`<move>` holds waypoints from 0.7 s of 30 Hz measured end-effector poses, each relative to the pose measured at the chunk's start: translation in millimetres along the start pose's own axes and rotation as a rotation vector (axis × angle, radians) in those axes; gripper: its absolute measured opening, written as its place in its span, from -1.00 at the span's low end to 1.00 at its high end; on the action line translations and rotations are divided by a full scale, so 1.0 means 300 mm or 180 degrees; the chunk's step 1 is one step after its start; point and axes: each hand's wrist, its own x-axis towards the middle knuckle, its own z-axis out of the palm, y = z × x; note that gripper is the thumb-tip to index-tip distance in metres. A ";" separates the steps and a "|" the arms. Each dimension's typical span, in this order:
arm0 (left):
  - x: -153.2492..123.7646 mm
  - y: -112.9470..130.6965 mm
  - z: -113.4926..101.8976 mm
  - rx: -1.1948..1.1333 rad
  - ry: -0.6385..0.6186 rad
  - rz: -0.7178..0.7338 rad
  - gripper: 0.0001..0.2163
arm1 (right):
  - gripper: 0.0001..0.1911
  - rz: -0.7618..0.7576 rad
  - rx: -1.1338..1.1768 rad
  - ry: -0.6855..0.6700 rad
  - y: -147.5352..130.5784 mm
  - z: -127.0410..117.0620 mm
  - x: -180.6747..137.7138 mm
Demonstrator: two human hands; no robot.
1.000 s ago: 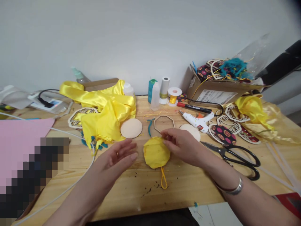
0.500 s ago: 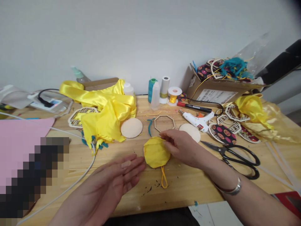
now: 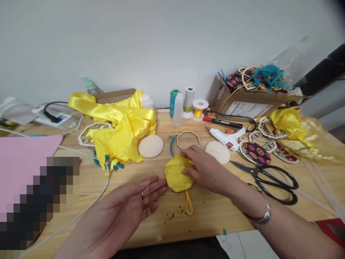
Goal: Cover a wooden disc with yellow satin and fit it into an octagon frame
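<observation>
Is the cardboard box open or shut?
Open: the box has a flap raised, and patterned pieces and teal tassels stick out the top.

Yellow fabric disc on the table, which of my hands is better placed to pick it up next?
Probably the right hand: its fingers rest on the yellow fabric disc. The left hand lies open, palm up, beside it.

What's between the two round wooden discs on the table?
A teal thread and a wooden octagon ring lie between the left disc and the right disc, seen in the head view.
</observation>
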 end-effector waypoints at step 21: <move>0.012 -0.016 0.072 0.0601 0.0496 0.0297 -0.73 | -0.58 0.0009 0.0115 -0.0066 0.016 -0.010 -0.001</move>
